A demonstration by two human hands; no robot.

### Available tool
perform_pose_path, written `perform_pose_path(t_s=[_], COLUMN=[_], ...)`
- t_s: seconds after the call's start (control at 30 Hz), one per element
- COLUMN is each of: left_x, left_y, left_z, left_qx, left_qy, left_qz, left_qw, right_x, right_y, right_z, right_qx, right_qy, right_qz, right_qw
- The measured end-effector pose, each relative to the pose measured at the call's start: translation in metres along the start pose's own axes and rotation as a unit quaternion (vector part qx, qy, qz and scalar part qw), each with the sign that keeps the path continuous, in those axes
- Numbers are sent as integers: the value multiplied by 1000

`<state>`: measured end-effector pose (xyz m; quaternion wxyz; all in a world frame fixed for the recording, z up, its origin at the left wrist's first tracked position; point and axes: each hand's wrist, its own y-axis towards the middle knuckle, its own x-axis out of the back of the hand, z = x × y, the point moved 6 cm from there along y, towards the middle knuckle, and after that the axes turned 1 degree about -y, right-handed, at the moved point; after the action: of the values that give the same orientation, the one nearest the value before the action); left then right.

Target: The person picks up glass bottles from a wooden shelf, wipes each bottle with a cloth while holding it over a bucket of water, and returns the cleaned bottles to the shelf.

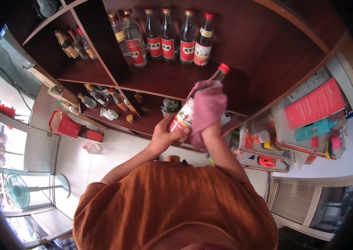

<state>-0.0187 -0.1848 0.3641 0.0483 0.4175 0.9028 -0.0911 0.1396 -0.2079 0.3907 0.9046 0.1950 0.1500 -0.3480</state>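
A glass liquor bottle (184,114) with a red cap and a white-and-red label is held tilted in front of the shelving, its cap up and to the right. Around its lower part curl the fingers of my left hand (161,137), the thumb pressed on the label. A pink cloth (210,104) drapes over the bottle's shoulder and side. My right hand (211,131) grips the cloth against the glass; its fingers are hidden beneath the fabric. Behind, a similar red-capped bottle (204,40) stands at the right end of a row of red-labelled bottles (154,43).
The dark wooden shelf (151,76) has a front edge just behind the held bottle. More bottles (100,97) occupy the lower compartment. At right, a shelf unit (303,150) carries boxes and a blue bottle (312,130). A fan (18,190) and a red gift bag (67,125) are left.
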Motion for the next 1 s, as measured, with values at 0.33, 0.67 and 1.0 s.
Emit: perform_pose_path(t_s=[0.33,0.67,1.0], left_x=[-1,-5,17], left_y=[-7,-28,-52], left_z=[10,65,80], left_qx=[-3,182,179], left_qy=[-81,-384,-341], left_qz=[61,318,284], left_qw=[995,847,878], right_x=[3,-46,-29], right_y=[16,-16,-18], right_z=[-21,82,102], right_qx=[-182,-232,-63], right_qy=[233,344,191], right_qz=[113,99,255], right_qw=[949,904,946])
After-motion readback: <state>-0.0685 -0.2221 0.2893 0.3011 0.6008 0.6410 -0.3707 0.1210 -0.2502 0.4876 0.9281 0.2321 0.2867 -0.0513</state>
